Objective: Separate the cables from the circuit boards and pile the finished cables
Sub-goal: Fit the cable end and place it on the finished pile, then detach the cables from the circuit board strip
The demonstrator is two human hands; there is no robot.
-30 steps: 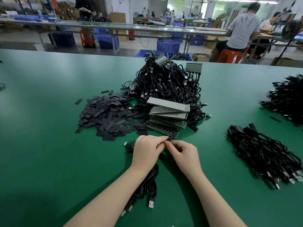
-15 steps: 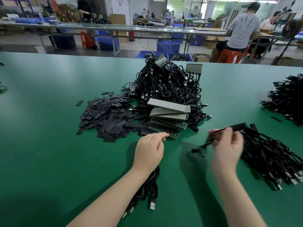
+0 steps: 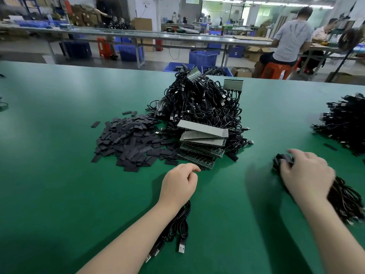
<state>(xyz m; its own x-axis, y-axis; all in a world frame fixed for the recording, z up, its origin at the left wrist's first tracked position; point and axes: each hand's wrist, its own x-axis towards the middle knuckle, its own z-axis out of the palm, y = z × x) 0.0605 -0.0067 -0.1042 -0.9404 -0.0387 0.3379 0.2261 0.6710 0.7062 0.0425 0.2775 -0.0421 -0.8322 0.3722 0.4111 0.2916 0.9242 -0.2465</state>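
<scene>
A: Fingers first. Right hand [image 3: 307,176] is blurred, fingers curled down onto the near pile of loose cables [image 3: 343,196] — whether they actually pinch a cable, I can't tell. Left hand [image 3: 178,183] hangs just short of the stack of circuit boards [image 3: 201,149], fingers loosely curled, forefinger out toward the boards, nothing in it.

B: Progress?

A: Partly done, I'd judge. Near pile of loose cables on the right, another heap of cables [image 3: 344,125] far right, plus a spread of black sleeves [image 3: 130,139] left of the boards. But the big tangled mound [image 3: 199,107] behind the stack has cables with boards attached — plenty left. A few cables [image 3: 177,228] also lie under the left forearm.

B: Room to move?

A: Green table [image 3: 49,155] is bare on the near left and between the two hands. Far edge is well behind the mound. The near pile sits just beside the right hand, so dropping there is an easy short reach — the board stack is right at the left fingertips.
</scene>
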